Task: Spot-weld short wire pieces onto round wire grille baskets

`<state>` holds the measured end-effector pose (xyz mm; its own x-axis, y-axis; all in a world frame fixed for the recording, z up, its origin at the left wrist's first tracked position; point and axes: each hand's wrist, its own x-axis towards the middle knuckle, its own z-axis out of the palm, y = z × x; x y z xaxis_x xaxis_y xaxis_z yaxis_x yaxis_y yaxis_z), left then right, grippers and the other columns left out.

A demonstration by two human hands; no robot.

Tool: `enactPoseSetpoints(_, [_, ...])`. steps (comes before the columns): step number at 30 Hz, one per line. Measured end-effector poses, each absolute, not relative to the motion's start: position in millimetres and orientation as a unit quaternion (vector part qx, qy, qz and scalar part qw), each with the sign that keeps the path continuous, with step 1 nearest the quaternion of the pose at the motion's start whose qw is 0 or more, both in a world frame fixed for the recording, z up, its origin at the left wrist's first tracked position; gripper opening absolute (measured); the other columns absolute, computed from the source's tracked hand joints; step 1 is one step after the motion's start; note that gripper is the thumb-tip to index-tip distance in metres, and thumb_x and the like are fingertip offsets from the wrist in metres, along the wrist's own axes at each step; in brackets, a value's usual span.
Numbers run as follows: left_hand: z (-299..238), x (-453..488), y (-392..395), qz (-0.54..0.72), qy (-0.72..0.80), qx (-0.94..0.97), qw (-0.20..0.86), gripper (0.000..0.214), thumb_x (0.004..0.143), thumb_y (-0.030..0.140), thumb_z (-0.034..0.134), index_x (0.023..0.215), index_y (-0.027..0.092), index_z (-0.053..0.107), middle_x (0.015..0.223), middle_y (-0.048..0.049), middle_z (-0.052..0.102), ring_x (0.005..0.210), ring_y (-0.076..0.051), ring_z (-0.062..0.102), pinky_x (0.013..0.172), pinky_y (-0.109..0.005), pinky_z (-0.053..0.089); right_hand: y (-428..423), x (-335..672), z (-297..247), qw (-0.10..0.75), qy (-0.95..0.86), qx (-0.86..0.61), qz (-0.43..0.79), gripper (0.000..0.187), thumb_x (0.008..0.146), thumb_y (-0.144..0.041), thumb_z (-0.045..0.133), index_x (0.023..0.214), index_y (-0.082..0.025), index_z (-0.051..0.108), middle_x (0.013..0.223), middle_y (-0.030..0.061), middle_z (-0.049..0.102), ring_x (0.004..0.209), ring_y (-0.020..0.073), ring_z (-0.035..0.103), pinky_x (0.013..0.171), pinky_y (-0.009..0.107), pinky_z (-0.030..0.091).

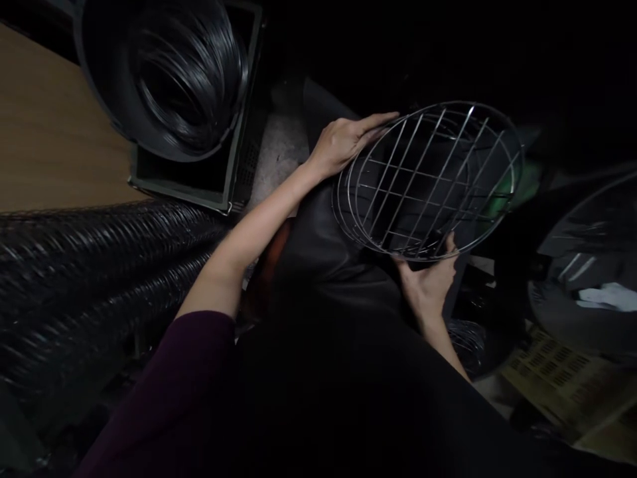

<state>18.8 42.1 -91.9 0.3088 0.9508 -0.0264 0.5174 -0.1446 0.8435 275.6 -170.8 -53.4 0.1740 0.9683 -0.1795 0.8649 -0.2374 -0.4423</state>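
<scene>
Beside a coil of black wire (pixel 186 76), the left hand (pixel 343 147) and right hand (pixel 428 287) both grasp a round metal wire rack (pixel 421 174)

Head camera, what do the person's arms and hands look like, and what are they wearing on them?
The left hand and right hand are bare, with no gloves, rings or watch visible. The left forearm is bare below a dark plum sleeve; the right sleeve is lost in shadow.

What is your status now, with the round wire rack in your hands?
Left hand flat on round wire rack rim. Right hand gripping lower rim. Rack held up. Black wire coil beside, apart.
</scene>
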Motion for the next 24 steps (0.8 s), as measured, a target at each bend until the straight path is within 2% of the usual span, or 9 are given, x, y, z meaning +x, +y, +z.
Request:
enactPoseSetpoints(5, [-94,19,46,0.299,0.498,0.686,0.438,0.034,0.101,0.036,0.05,0.131,0.035,0.065,0.123,0.0042,0.071,0.117,-0.023,0.066,0.102,-0.036,0.051,-166,262,-63,0.113,-0.596,-0.77,0.196,0.105,0.079,-0.068,0.061,0.156,-0.008,0.024,0.15,0.0278,0.035,0.142,0.0428,0.034,0.11,0.065,0.035])
enactPoseSetpoints(9, [-86,16,41,0.345,0.499,0.678,0.415,0.032,0.101,0.042,0.05,0.124,0.03,0.069,0.121,0.0005,0.072,0.115,-0.024,0.067,0.103,-0.039,0.051,-162,273,-57,0.168,-0.573,-0.767,0.234,0.109,0.07,-0.067,0.07,0.152,-0.007,0.032,0.144,0.0271,0.042,0.138,0.0415,0.041,0.112,0.062,0.035])
enactPoseSetpoints(11, [-80,11,37,0.387,0.514,0.662,0.384,0.039,0.101,0.048,0.045,0.123,0.026,0.069,0.121,-0.004,0.071,0.116,-0.023,0.066,0.105,-0.04,0.049,-157,285,-47,0.207,-0.565,-0.75,0.274,0.093,0.073,-0.064,0.069,0.146,-0.012,0.044,0.139,0.0222,0.05,0.132,0.0366,0.048,0.112,0.058,0.038])
enactPoseSetpoints(14, [-68,0,33,0.405,0.517,0.644,0.392,0.05,0.101,0.056,0.04,0.125,0.022,0.068,0.119,-0.0074,0.072,0.116,-0.024,0.066,0.105,-0.041,0.049,-143,295,-25,0.272,-0.535,-0.745,0.292,0.061,0.088,-0.059,0.055,0.132,-0.016,0.059,0.129,0.0157,0.06,0.124,0.0287,0.056,0.11,0.051,0.043])
enactPoseSetpoints(17, [-54,-5,36,0.355,0.477,0.675,0.436,0.049,0.095,0.059,0.051,0.125,0.024,0.069,0.119,-0.0055,0.073,0.118,-0.026,0.066,0.105,-0.044,0.05,-120,294,-6,0.334,-0.481,-0.76,0.282,0.056,0.093,-0.057,0.047,0.128,-0.016,0.064,0.121,0.0145,0.065,0.115,0.027,0.061,0.102,0.049,0.051])
enactPoseSetpoints(20, [-43,-3,41,0.314,0.459,0.697,0.452,0.047,0.091,0.056,0.059,0.125,0.025,0.069,0.126,-0.005,0.07,0.121,-0.026,0.064,0.107,-0.043,0.049,-100,289,0,0.372,-0.428,-0.756,0.329,0.057,0.09,-0.057,0.054,0.132,-0.019,0.062,0.116,0.0124,0.068,0.097,0.0258,0.067,0.084,0.047,0.058])
enactPoseSetpoints(24, [-31,0,48,0.268,0.462,0.722,0.44,0.049,0.092,0.053,0.06,0.13,0.024,0.065,0.135,-0.0055,0.065,0.128,-0.026,0.059,0.113,-0.042,0.045,-94,285,-4,0.42,-0.372,-0.735,0.381,0.055,0.086,-0.055,0.061,0.131,-0.022,0.063,0.097,0.0095,0.071,0.068,0.0202,0.064,0.066,0.041,0.059])
